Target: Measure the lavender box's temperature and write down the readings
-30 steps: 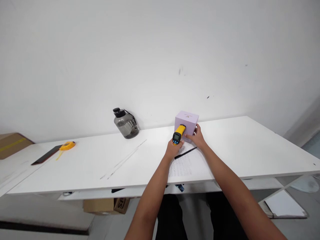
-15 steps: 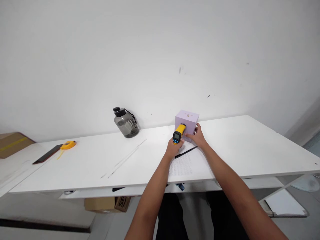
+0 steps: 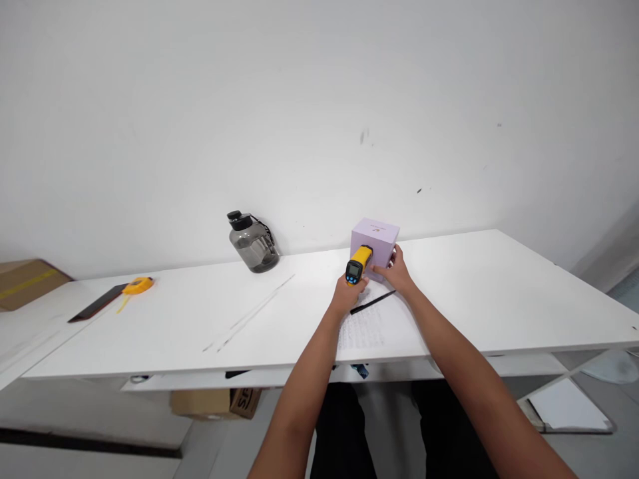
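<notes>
My left hand (image 3: pixel 345 295) is closed around the handle of a yellow and black infrared thermometer (image 3: pixel 360 259), whose small screen faces me. Its front end points at the near face of a lilac box (image 3: pixel 380 234) and looks close to it; whether they touch I cannot tell. Fingers of my right hand (image 3: pixel 396 271) grip the box at its lower right side. Below the hands, a black pen (image 3: pixel 373 302) lies slantwise across a sheet of paper (image 3: pixel 367 331) covered in writing. My forearm hides part of the paper.
A grey water bottle (image 3: pixel 254 247) stands near the wall, left of the box. Farther left on the white table (image 3: pixel 464 293) are an orange tape measure (image 3: pixel 138 285), a dark flat piece (image 3: pixel 98 303) and a cardboard box (image 3: pixel 30 283). Another carton (image 3: pixel 204 402) sits below.
The whole view has shifted slightly. Both hands, the thermometer and the lilac box hold the same positions relative to each other.
</notes>
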Demonstrator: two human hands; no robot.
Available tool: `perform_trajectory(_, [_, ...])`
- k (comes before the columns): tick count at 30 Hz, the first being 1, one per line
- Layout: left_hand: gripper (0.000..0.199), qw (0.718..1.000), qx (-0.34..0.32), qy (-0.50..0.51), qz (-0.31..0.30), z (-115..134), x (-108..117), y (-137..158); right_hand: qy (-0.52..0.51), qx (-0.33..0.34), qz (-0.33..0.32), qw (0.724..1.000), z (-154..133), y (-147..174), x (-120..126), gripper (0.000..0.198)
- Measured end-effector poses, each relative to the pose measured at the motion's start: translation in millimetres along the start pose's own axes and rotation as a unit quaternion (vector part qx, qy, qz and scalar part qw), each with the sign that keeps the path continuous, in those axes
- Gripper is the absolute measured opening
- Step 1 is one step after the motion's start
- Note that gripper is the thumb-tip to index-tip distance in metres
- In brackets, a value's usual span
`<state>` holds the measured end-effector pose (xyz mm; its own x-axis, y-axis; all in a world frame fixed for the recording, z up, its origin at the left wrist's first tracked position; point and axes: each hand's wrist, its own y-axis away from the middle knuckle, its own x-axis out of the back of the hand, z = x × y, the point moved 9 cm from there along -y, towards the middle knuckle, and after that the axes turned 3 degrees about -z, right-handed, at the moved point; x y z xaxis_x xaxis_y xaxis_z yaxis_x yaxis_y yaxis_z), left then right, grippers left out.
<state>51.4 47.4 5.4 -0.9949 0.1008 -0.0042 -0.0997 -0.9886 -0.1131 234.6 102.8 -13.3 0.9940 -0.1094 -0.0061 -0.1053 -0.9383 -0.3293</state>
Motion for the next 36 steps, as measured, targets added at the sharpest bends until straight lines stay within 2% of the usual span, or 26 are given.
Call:
perform_trajectory(8, [0.045, 1.0, -0.002, 0.001, -0.002, 1, 0, 0, -0.005, -0.027, -0.005, 1.0, 3, 1, -1, 0.113])
perform_trajectory(19, [0.043, 1.0, -0.004, -0.005, -0.004, -6, 2, -4, 0.003, -0.026, 0.0, 1.0, 4, 0, 0, 0.116])
perform_trajectory(26, [0.038, 0.999, -0.023, -0.033, -0.013, -9, 2, -5, 0.025, -0.033, 0.029, 0.999, -9, 8, 2, 0.115])
perform_trajectory(31, [0.042, 0.999, -0.009, -0.047, 0.012, -7, 3, -3, 0.092, -0.039, 0.07, 0.993, -21, 11, 15, 0.116])
perform_trajectory(36, [0.041, 0.995, -0.016, -0.063, 0.076, -6, 13, -6, 0.179, -0.001, 0.089, 0.98, -24, 10, 26, 0.111])
